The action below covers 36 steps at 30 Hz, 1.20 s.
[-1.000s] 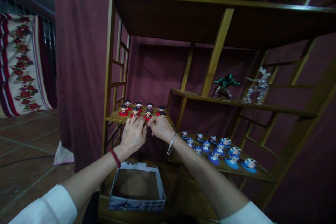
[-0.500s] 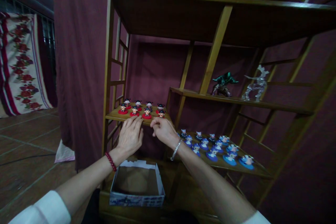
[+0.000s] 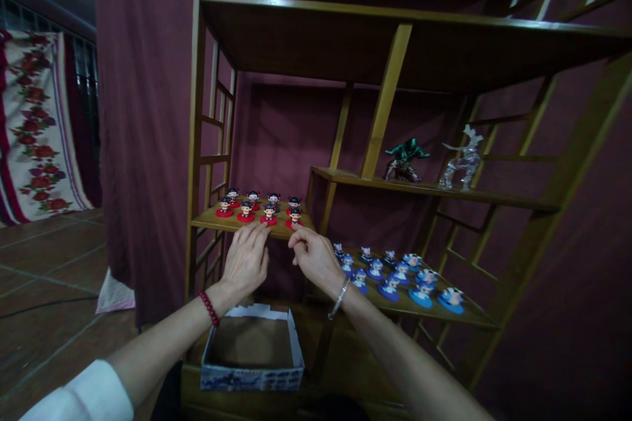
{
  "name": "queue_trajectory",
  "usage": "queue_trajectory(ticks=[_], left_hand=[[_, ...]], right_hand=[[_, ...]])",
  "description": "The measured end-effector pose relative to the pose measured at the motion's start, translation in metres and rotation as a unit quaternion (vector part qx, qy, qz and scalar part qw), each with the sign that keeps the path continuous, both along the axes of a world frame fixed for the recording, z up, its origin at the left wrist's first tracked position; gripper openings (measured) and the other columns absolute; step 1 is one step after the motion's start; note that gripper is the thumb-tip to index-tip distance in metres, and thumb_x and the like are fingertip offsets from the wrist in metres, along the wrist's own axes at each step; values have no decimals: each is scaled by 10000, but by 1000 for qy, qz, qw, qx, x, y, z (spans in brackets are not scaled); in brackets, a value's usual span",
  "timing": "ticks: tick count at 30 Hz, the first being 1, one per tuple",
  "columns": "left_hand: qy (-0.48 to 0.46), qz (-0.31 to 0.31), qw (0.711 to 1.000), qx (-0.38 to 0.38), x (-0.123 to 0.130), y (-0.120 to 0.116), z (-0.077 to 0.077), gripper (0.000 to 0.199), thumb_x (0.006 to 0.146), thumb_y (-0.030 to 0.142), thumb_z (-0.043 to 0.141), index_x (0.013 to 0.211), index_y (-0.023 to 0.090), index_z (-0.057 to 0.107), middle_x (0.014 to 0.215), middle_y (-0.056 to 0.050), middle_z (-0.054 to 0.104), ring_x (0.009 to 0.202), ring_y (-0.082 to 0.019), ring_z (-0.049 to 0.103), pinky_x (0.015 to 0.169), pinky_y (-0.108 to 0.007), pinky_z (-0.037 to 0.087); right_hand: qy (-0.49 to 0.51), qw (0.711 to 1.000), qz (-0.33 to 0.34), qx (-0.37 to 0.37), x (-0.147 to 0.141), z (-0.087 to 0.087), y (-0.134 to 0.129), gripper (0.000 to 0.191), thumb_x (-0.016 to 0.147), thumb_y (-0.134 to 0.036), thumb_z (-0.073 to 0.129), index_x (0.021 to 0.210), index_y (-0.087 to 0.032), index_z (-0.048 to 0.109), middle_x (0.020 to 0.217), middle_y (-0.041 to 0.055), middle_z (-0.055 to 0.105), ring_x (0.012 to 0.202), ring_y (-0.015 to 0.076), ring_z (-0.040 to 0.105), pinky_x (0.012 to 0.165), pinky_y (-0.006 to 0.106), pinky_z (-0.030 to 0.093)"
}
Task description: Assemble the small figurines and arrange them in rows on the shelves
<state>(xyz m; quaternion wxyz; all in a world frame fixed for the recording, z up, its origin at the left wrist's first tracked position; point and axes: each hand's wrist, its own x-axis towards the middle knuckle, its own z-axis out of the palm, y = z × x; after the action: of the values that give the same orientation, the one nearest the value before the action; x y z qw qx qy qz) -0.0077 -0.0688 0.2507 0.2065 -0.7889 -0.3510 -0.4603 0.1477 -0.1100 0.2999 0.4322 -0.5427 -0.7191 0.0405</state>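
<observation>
Red-based bobblehead figurines (image 3: 269, 214) stand upright in two rows of four on a small wooden shelf (image 3: 210, 222), just beyond the hands. Neither hand grasps anything; both are open, fingers loosely curled. The left hand (image 3: 245, 262), with a red bead bracelet (image 3: 209, 308) at the wrist, sits at the shelf's front edge, its fingertips (image 3: 253, 226) at or just on that edge; in this dim view, contact is hard to confirm. The right hand (image 3: 315, 260), with a silver bangle (image 3: 338, 298) on the wrist, is near the same edge, its fingertips (image 3: 295, 227) just below the front-right figurine. An open cardboard box (image 3: 251, 376) sits on a wooden ledge (image 3: 192, 388) below the hands. To the right, blue-based figurines (image 3: 399, 279) are grouped on a lower wooden shelf (image 3: 476, 320). A higher shelf (image 3: 513, 200) carries a green figure (image 3: 403, 160) and a clear glass deer (image 3: 461, 161). A maroon curtain (image 3: 143, 112) hangs to the left, and a floral cloth (image 3: 34, 125) hangs beyond it, above a tiled floor (image 3: 49, 256).
</observation>
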Motion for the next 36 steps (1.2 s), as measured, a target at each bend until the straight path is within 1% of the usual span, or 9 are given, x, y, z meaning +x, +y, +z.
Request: queue_trajectory(ticks=[3, 8, 12, 15, 18, 24, 30, 33, 36], left_hand=[[0, -13, 1000, 3, -1, -2, 1, 415, 768, 89, 398, 1178, 133, 446, 1208, -111, 509, 1143, -239, 401, 955, -440, 330], [7, -37, 999, -3, 8, -6, 5, 385, 779, 106, 396, 1158, 137, 454, 1206, -114, 511, 1145, -232, 404, 958, -440, 330], [20, -43, 999, -19, 22, -6, 8, 371, 769, 137, 426, 1138, 122, 466, 1214, -131, 503, 1152, -240, 401, 951, -435, 331], [27, -35, 999, -30, 31, -4, 11, 373, 753, 160, 459, 1121, 99, 476, 1217, -140, 501, 1156, -250, 389, 948, -424, 323], [28, -30, 999, -35, 36, -1, 14, 351, 738, 174, 481, 1080, 98, 499, 1204, -134, 512, 1149, -261, 387, 931, -421, 321], [12, -44, 998, -40, 38, 4, 16, 342, 722, 143, 475, 1061, 118, 506, 1128, -115, 562, 1102, -248, 428, 896, -411, 333], [-14, -52, 998, -39, 39, 5, 13, 340, 727, 136, 467, 1065, 126, 501, 1132, -114, 555, 1093, -238, 435, 903, -409, 337], [-22, -50, 997, -45, 39, 6, 13, 339, 731, 136, 464, 1068, 130, 501, 1108, -114, 564, 1094, -237, 436, 906, -411, 341], [-22, -46, 997, -50, 38, 6, 14, 351, 731, 131, 458, 1080, 130, 495, 1086, -119, 569, 1090, -239, 439, 894, -414, 353]], right_hand=[[-15, 1000, -18, 18, 0, -1, -2, 233, 712, -80, 378, 671, -185, 582, 951, 21, 645, 460, 63, 561, 652, 202, 467], [-26, 998, -60, 18, 2, 1, 0, 225, 712, -84, 394, 678, -186, 592, 951, 27, 640, 598, 88, 608, 740, 200, 444], [-51, 995, -73, -36, 3, 8, 3, 224, 705, -94, 402, 703, -187, 605, 753, 11, 660, 650, 106, 615, 687, 186, 435], [-55, 993, -90, -60, 5, 11, 8, 226, 699, -113, 415, 737, -190, 624, 627, 2, 642, 626, 115, 613, 642, 184, 427], [-48, 991, -97, -75, 9, 10, 13, 230, 694, -129, 425, 753, -196, 636, 551, -13, 618, 595, 115, 607, 621, 186, 421], [-27, 991, -90, -95, 11, 9, 17, 221, 690, -133, 438, 759, -199, 637, 495, -35, 592, 517, 98, 586, 576, 171, 415], [1, 990, -80, -117, 9, 13, 13, 211, 688, -125, 441, 756, -193, 629, 412, -54, 529, 431, 81, 549, 498, 144, 396], [-1, 990, -78, -119, 10, 12, 13, 207, 690, -126, 441, 760, -188, 626, 409, -57, 527, 399, 75, 532, 483, 140, 394], [-5, 991, -72, -109, 12, 9, 16, 211, 692, -121, 432, 757, -185, 622, 463, -49, 568, 414, 72, 553, 492, 137, 401]])
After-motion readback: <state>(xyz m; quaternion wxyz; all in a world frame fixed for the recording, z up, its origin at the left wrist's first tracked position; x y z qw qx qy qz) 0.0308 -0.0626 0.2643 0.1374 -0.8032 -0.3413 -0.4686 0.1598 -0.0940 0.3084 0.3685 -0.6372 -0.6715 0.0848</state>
